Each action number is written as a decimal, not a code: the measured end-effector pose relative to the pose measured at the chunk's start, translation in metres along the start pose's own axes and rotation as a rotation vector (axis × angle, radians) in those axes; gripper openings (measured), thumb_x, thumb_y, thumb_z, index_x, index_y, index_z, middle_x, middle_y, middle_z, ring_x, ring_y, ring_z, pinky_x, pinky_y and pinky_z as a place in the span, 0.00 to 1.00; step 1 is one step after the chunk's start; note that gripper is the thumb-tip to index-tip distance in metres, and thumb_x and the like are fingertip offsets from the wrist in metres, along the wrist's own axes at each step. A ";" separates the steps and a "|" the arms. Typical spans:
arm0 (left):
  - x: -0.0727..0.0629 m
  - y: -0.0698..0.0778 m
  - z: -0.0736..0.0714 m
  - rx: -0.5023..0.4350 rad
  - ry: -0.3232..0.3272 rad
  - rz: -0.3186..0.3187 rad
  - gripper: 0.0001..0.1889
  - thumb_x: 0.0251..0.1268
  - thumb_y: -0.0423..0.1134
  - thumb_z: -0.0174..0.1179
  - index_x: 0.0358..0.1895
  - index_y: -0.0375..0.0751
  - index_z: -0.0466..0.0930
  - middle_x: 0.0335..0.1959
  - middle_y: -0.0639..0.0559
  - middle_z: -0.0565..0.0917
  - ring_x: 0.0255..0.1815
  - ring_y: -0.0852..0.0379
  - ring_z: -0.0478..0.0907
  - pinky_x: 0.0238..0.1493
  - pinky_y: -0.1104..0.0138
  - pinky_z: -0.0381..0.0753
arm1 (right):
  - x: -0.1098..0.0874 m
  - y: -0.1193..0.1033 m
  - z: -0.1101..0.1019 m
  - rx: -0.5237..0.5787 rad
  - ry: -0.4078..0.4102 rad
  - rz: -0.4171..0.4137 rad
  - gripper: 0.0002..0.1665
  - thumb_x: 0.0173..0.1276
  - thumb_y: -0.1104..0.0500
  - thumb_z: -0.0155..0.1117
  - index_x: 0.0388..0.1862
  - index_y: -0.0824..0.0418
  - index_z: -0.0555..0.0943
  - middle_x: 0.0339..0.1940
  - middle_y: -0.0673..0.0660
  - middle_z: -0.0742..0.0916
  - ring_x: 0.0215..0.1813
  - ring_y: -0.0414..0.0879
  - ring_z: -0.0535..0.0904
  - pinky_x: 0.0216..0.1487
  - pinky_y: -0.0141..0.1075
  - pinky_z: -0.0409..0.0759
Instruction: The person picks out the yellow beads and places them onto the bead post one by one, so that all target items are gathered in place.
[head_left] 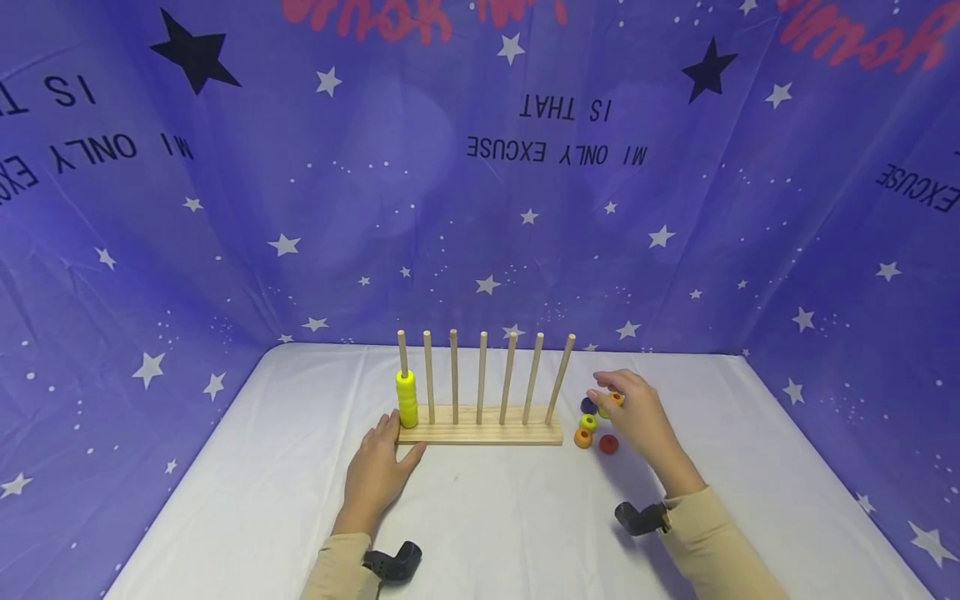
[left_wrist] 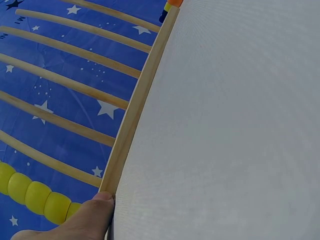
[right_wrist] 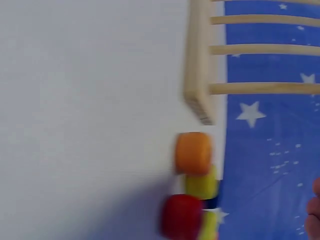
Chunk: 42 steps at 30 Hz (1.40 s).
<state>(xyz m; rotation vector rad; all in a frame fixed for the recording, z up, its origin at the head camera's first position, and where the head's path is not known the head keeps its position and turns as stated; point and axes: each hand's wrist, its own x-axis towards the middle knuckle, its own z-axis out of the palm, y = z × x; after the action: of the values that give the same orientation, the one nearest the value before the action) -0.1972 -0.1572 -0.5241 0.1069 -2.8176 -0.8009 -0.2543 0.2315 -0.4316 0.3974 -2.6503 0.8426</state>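
Observation:
A wooden peg rack point(head_left: 480, 434) with several upright pegs stands on the table. Yellow beads point(head_left: 407, 400) are stacked on its leftmost peg. My left hand point(head_left: 377, 471) holds the rack's left front corner, thumb at the front edge and fingers along the left end; the left wrist view shows its thumb point(left_wrist: 92, 217) against the base. Right of the rack, my right hand point(head_left: 633, 415) hovers over loose beads with its fingers apart. Beneath or beside it lie an orange bead point(head_left: 582, 438), a yellow bead point(head_left: 588, 423), a dark blue bead point(head_left: 588, 406) and a red bead point(head_left: 609, 444). The hand partly hides others.
A white cloth point(head_left: 480, 533) covers the table. Purple-blue fabric point(head_left: 420, 208) printed with stars and lettering hangs behind and at both sides. Each wrist carries a black camera mount, such as the left camera mount point(head_left: 396, 563).

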 end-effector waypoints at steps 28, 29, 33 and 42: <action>-0.001 0.000 0.000 -0.010 0.006 0.001 0.43 0.65 0.59 0.61 0.75 0.35 0.61 0.74 0.34 0.66 0.72 0.31 0.65 0.71 0.40 0.66 | -0.015 0.043 0.034 0.001 -0.198 0.127 0.21 0.65 0.58 0.70 0.56 0.64 0.82 0.51 0.63 0.87 0.53 0.60 0.84 0.57 0.55 0.81; -0.001 0.000 0.000 -0.010 0.007 0.001 0.43 0.65 0.59 0.62 0.75 0.35 0.61 0.74 0.34 0.66 0.72 0.31 0.65 0.71 0.40 0.66 | -0.015 0.043 0.035 0.000 -0.200 0.129 0.21 0.65 0.58 0.70 0.56 0.65 0.82 0.51 0.63 0.87 0.53 0.60 0.83 0.57 0.55 0.81; -0.001 0.000 0.001 -0.014 0.009 0.002 0.43 0.65 0.59 0.62 0.75 0.35 0.61 0.74 0.34 0.67 0.73 0.31 0.65 0.71 0.40 0.66 | -0.015 0.044 0.037 -0.022 -0.211 0.140 0.21 0.65 0.58 0.70 0.55 0.64 0.83 0.51 0.63 0.87 0.55 0.60 0.82 0.58 0.55 0.80; 0.000 0.000 0.001 -0.010 0.007 0.001 0.43 0.65 0.59 0.62 0.75 0.35 0.61 0.74 0.34 0.66 0.72 0.31 0.65 0.71 0.40 0.67 | -0.015 0.044 0.038 -0.028 -0.225 0.130 0.21 0.66 0.59 0.69 0.56 0.65 0.82 0.55 0.65 0.86 0.58 0.61 0.81 0.59 0.54 0.80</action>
<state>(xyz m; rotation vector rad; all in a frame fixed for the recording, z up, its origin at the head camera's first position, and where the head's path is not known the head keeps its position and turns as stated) -0.1971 -0.1568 -0.5250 0.1062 -2.8059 -0.8130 -0.2648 0.2461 -0.4895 0.3334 -2.9192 0.8425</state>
